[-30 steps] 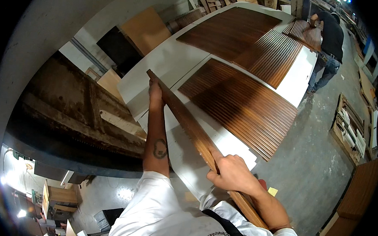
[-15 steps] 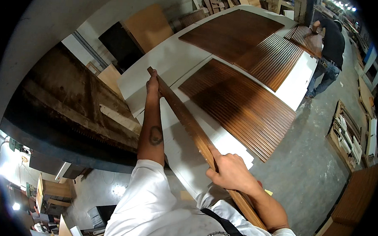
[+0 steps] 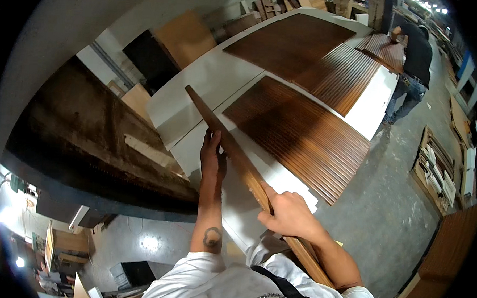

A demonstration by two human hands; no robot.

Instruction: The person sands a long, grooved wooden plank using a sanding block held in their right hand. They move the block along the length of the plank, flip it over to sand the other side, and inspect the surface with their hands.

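Observation:
A long brown wooden strip runs slantwise in front of me, its far end raised over the white table and its near end beside my right arm. My right hand is closed around its lower half, index finger stretched along it. My left hand is at the strip's left side, short of the far end; its fingers are stretched out rather than wrapped around the wood. Whether it touches the underside is hidden. Beyond the strip, a ribbed brown wooden panel lies flat on the white table.
A second ribbed panel and a smooth dark brown panel lie farther back. A co-worker bends over another ribbed panel at far right. A big dark machine or frame stands left; stacked brown boards stand right.
My left hand has let go of the strip's far end and come back toward me along its left side. My right hand keeps its hold, and the strip stays nearly in place.

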